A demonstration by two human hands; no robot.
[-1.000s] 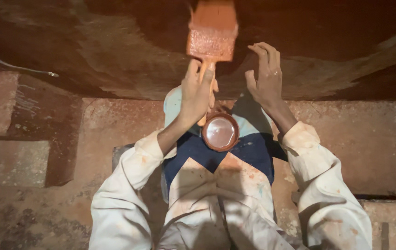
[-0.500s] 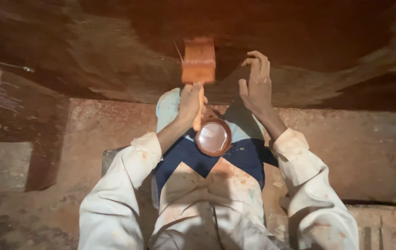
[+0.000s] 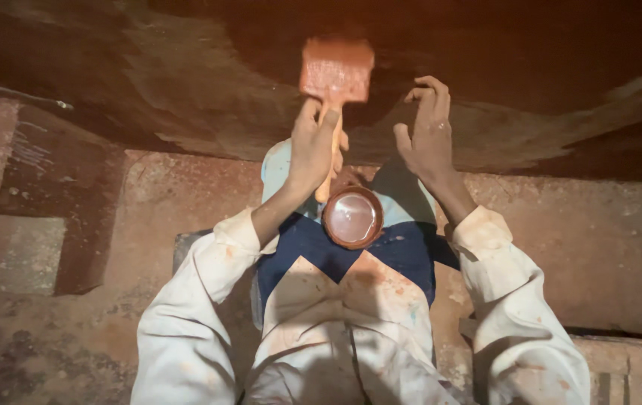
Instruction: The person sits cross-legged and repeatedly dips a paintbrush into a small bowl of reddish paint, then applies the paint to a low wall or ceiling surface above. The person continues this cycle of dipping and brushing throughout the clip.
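My left hand [image 3: 312, 146] grips the wooden handle of a wide flat paintbrush [image 3: 336, 69], whose reddish bristles press against a dark, wet-looking brown surface [image 3: 531, 52] ahead of me. My right hand [image 3: 427, 135] is raised beside the brush, holding nothing, with its fingers curled and apart close to the same surface. A small round bowl [image 3: 352, 217] of reddish-brown paint rests on my blue and white clothing [image 3: 298, 247], between my two forearms. Both white sleeves [image 3: 193, 300] are stained with paint.
A rough, paint-spattered concrete floor [image 3: 576, 247] lies behind my body. On the left are a darker rectangular block [image 3: 84, 217] and a pale slab [image 3: 6, 251]. A thin cable [image 3: 13, 91] runs across the upper left.
The brush slid down the dark surface toward me, then back up and slightly right. My right hand stayed raised beside it. The bowl has not moved on my clothing.
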